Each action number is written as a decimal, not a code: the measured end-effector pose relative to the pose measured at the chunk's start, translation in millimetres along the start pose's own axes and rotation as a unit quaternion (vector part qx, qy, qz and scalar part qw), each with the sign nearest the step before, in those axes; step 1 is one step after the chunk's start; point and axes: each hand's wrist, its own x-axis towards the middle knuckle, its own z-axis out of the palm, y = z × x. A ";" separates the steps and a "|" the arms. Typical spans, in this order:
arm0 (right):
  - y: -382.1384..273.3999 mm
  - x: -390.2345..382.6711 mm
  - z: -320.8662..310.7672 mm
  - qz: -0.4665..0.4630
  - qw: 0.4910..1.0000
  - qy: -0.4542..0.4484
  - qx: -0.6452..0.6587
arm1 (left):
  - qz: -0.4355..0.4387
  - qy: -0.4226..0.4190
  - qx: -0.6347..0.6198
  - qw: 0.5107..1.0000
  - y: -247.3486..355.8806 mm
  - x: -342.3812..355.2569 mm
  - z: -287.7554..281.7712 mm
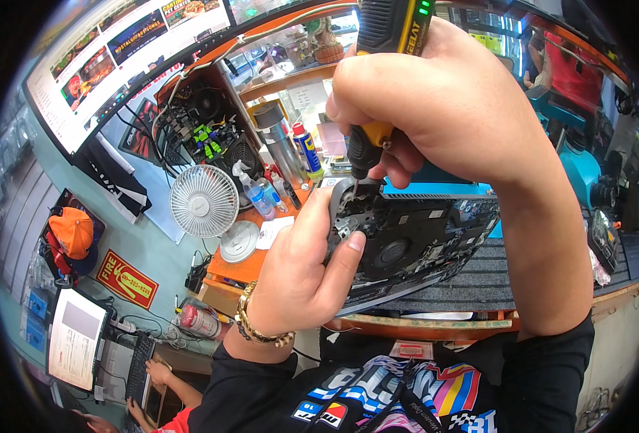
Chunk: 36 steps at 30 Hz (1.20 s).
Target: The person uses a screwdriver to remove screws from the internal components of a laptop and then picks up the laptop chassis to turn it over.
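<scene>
Nearest the lens, one right hand (442, 108), fingers wrapped round one electric screwdriver (388, 25), black and yellow, with lettering on its side and green lights. Driver pointed downward, bit at the corner of one opened laptop (428, 234); whether it sat in a screw, could not tell.

Left hand (301, 267) clamped that corner between thumb and fingers, a metal hinge beside the thumb. Gold and dark bracelets (246, 314) on the wrist. Black shirt (406, 382) below, multicoloured lettering across the chest.

Laptop was above a grey ribbed mat (453, 296) at the bench front, tilted, bared innards facing the wearer; long axis ran left to right, near edge rising rightward. One round fan noted inside.

Left of it: one white desk fan (203, 202), one spray bottle (258, 195), one printed blue-and-yellow can (306, 148), one silver cylinder (280, 141). One teal microscope (579, 169) stood right.

Farther off: two lit screens, a large monitor (117, 58) with picture tiles and captions, a smaller display (78, 339) with a page; one red sign (127, 280), yellow lettering; one co-worker's two hands by a keyboard (139, 368).
</scene>
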 end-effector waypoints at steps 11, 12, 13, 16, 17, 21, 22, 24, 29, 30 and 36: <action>-3.6 6.3 -11.0 -0.029 0.998 -0.053 -0.030 | 0.003 0.007 0.013 1.000 1.1 -1.1 -0.9; -16.4 2.5 -12.3 0.025 0.998 -0.057 0.002 | 0.005 0.005 0.011 1.000 1.0 -0.5 0.4; -18.6 0.0 -11.4 0.052 0.997 -0.057 0.017 | 0.006 0.007 0.003 1.000 1.0 0.1 1.9; -4.4 -0.7 -2.6 0.026 0.999 -0.023 0.011 | 0.000 0.008 0.000 1.000 1.3 -0.7 0.9; 1.4 0.9 -1.0 0.008 1.000 -0.012 0.005 | -0.005 0.006 0.003 1.000 0.9 -1.4 0.1; -2.0 -1.2 -4.1 -0.036 0.999 -0.032 0.015 | 0.011 0.008 0.014 1.000 1.5 -0.4 -0.1; -1.8 -1.1 -4.0 -0.036 0.999 -0.034 0.012 | 0.002 0.004 0.008 1.000 2.8 0.6 -0.2; 1.4 -0.2 -2.1 -0.035 0.999 -0.026 0.012 | -0.008 0.001 0.002 1.000 4.5 1.2 -0.3; 5.7 -2.5 -8.7 -0.127 0.987 -0.081 0.048 | 0.008 -0.008 0.015 1.000 4.5 1.5 -2.2; 3.0 -0.5 -3.9 -0.071 0.996 -0.045 0.029 | 0.008 -0.008 0.015 1.000 3.5 1.0 -1.7; 2.6 0.2 -2.8 -0.012 1.000 -0.013 0.012 | -0.003 -0.006 0.000 1.000 -0.9 -0.6 -0.9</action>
